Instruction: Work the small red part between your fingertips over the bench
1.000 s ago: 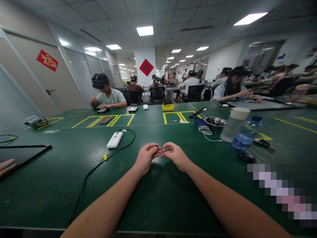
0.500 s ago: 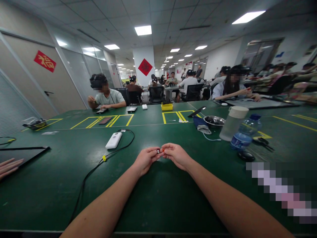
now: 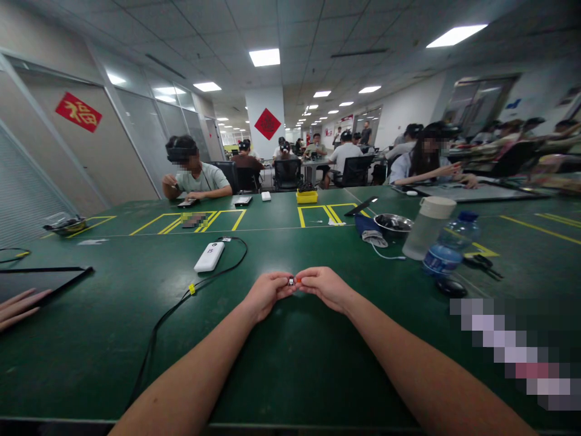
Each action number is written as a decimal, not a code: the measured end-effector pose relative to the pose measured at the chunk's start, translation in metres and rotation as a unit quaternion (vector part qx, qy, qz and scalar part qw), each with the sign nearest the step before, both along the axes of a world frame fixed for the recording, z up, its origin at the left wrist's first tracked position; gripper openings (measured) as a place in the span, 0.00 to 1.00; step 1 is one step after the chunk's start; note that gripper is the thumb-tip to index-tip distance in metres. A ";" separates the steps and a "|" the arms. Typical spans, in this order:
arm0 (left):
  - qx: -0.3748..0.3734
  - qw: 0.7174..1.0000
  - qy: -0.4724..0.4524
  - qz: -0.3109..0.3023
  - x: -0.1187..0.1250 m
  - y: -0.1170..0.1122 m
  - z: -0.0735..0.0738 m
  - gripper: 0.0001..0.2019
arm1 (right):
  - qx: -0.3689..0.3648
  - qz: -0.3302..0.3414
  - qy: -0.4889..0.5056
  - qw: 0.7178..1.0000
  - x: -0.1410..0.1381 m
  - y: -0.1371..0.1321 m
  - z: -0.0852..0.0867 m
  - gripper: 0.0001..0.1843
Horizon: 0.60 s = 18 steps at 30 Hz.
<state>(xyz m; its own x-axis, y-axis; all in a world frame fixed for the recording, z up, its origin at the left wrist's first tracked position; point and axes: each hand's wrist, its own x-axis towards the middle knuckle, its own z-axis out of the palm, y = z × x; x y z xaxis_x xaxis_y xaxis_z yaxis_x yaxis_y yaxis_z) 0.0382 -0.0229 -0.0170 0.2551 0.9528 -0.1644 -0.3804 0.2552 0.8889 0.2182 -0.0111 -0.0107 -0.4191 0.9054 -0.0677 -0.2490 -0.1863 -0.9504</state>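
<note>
My left hand (image 3: 267, 292) and my right hand (image 3: 325, 287) meet fingertip to fingertip just above the green table (image 3: 290, 357). Both are closed in a pinch on one tiny part (image 3: 294, 281) that shows a dark and silver bit on the left and an orange-red bit on the right. I cannot make out what the part is. My forearms reach in from the bottom edge.
A white power bank (image 3: 209, 257) with a black cable (image 3: 177, 306) lies to the left. To the right stand a frosted jug (image 3: 425, 227), a water bottle (image 3: 445, 249), a metal bowl (image 3: 393, 223) and a black disc (image 3: 452, 287). Another person's hand (image 3: 18, 306) rests at far left by a black tray (image 3: 40, 280). Seated people work beyond.
My two hands have sunk a little toward the table while staying pinched together on the small part. The hand at far left has slid further in.
</note>
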 end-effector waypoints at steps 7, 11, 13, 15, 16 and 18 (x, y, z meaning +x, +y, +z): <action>-0.001 1.000 0.007 0.003 0.001 0.000 0.000 0.09 | -0.008 -0.012 -0.009 1.000 0.000 0.001 0.000 0.06; 0.036 0.999 -0.004 -0.011 0.005 -0.003 0.002 0.12 | 0.006 -0.022 0.000 1.000 0.003 0.003 0.003 0.06; 0.044 0.999 0.001 -0.017 0.007 -0.004 0.001 0.13 | 0.006 -0.022 -0.006 1.000 0.005 0.004 0.003 0.06; 0.047 0.999 0.010 -0.026 0.007 -0.004 -0.002 0.13 | 0.002 -0.020 -0.019 1.000 0.007 0.005 0.003 0.06; 0.048 0.998 0.013 -0.032 0.008 -0.004 -0.003 0.13 | 0.000 -0.018 -0.026 1.000 0.008 0.005 0.003 0.06; 0.050 0.998 0.019 -0.042 0.008 -0.004 -0.005 0.12 | -0.002 -0.014 -0.035 0.999 0.008 0.005 0.002 0.06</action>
<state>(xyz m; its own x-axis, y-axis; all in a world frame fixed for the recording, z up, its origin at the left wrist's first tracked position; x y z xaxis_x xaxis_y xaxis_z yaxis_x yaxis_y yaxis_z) 0.0459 -0.0266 -0.0223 0.3309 0.9402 -0.0808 -0.3272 0.1946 0.9247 0.2260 -0.0064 -0.0087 -0.3874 0.9165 -0.1001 -0.1879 -0.1848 -0.9646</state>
